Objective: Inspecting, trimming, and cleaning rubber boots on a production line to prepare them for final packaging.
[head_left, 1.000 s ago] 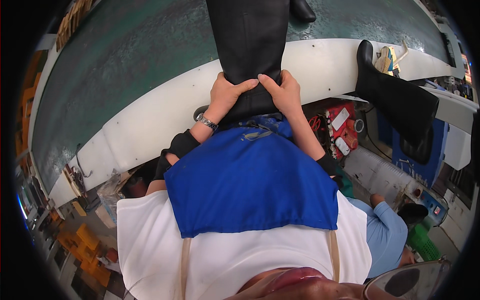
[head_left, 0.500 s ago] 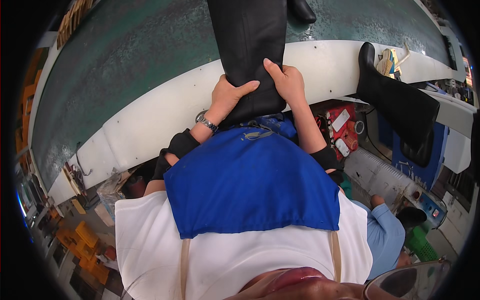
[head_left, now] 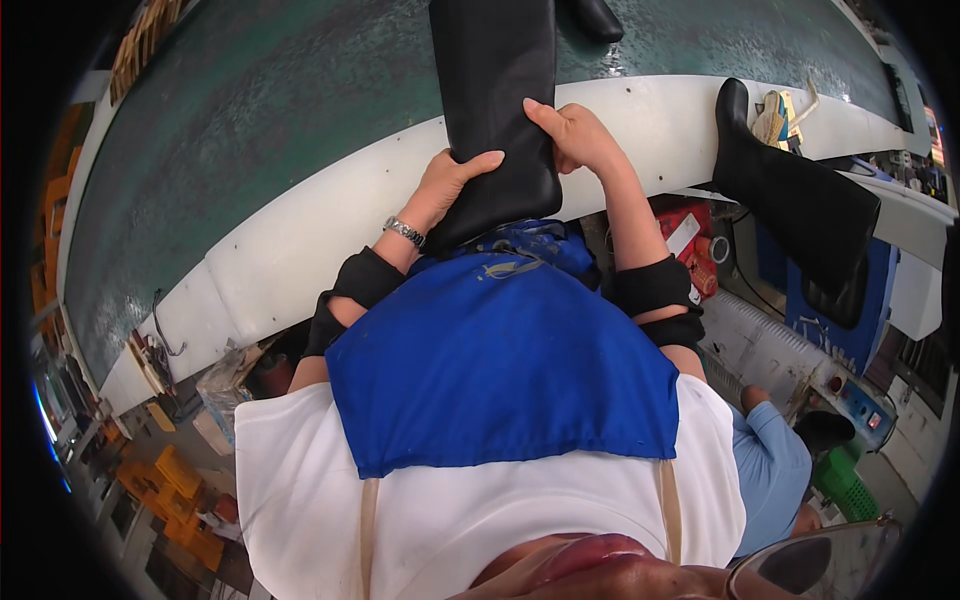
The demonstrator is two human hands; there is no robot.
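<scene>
A tall black boot shaft [head_left: 497,95] lies in front of me, its wide end towards my blue apron [head_left: 505,360] and its far part cut off by the top of the picture. My left hand [head_left: 447,186] grips its left edge, the thumb lying across the top face. On the other edge, a little farther off, my right hand [head_left: 578,136] holds on with the thumb on top and the fingers curled round the side. The undersides of both grips are hidden.
A dark green belt [head_left: 300,110] runs beyond a white ledge [head_left: 320,185]. Another black boot [head_left: 790,190] lies at the right, beside a brush-like item [head_left: 770,122]. A black boot toe [head_left: 597,18] shows at the top. Behind me at right is a person's blue sleeve [head_left: 770,460].
My right hand has shifted slightly up along the boot's edge, its elbow swinging outward. The boot shaft looks narrower and smoother. My left hand has moved slightly left.
</scene>
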